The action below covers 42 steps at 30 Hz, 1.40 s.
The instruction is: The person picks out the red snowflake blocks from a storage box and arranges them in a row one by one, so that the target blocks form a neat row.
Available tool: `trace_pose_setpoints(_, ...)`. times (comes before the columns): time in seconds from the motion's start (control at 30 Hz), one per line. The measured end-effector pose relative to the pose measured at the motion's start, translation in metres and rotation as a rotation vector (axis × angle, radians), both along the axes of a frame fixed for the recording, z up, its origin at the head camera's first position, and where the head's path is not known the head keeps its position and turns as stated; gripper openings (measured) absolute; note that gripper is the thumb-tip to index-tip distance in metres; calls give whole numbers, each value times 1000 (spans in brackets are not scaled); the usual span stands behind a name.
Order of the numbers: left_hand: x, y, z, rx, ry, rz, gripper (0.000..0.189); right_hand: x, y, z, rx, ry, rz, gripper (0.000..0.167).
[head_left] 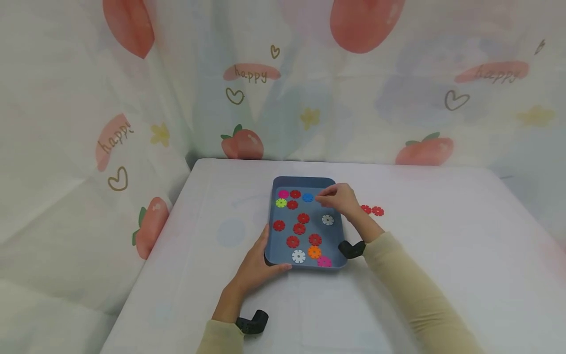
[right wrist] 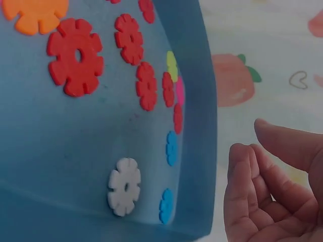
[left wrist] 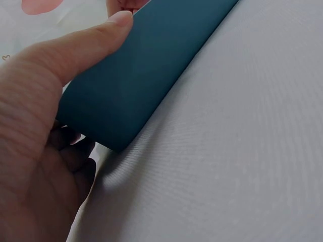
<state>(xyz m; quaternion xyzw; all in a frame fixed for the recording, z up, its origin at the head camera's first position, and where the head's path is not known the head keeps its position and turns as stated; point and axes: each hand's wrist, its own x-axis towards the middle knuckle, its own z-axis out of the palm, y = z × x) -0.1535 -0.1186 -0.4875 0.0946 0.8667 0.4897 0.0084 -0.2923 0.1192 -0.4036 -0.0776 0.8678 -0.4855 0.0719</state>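
A blue-grey tray (head_left: 306,269) holds several flower-shaped plastic discs, red, white, pink, orange, yellow-green and blue. My left hand (head_left: 255,265) grips the tray's near left corner. In the left wrist view its thumb (left wrist: 93,45) lies along the rim and its other fingers curl round the corner. Over the far right part of the tray is my right hand (head_left: 341,199). The right wrist view shows its thumb (right wrist: 287,143) apart from the fingers, with nothing between them. Two blue discs (right wrist: 165,205) lie near the tray's wall there; the head view shows one blue disc (head_left: 307,197) fully.
Two red discs (head_left: 378,211) lie on the white tabletop (head_left: 442,255), right of the tray and partly behind the right wrist. A patterned cloth (head_left: 309,98) hangs behind the table and on its left. A white disc (head_left: 327,220) lies in the tray near the right wall.
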Motion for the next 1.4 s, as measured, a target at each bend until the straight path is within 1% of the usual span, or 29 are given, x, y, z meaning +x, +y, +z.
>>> trace_pose_setpoints(0.17,-1,0,-1,2,-1,-4,107,-2,-5,-9,12,1,15,27)
trace_pose_setpoints(0.27,-1,1,-1,-3,1,-1,107,-5,-5,-18,30,13,46,27)
trace_pose_setpoints(0.4,-1,1,-1,-2,-5,1,107,-9,-8,-28,91,35,99,27)
trace_pose_setpoints(0.47,0,1,-1,-3,-6,1,107,-8,-11,-31,120,41,115,27)
trace_pose_setpoints(0.63,0,0,-1,-2,1,-1,107,-6,-19,-33,170,63,173,31)
trace_pose_setpoints(0.87,-1,-1,-1,2,2,-4,106,-2,-28,-33,269,70,294,40)
trace_pose_setpoints(1.0,-1,-1,0,0,8,-3,105,-2,-30,-33,283,75,349,42)
trace_pose_setpoints(1.1,-1,-1,0,-2,11,-3,106,-3,-30,-34,282,83,366,42)
trace_pose_setpoints(1.4,-1,-1,2,-19,3,10,107,-6,-28,-40,240,59,354,40)
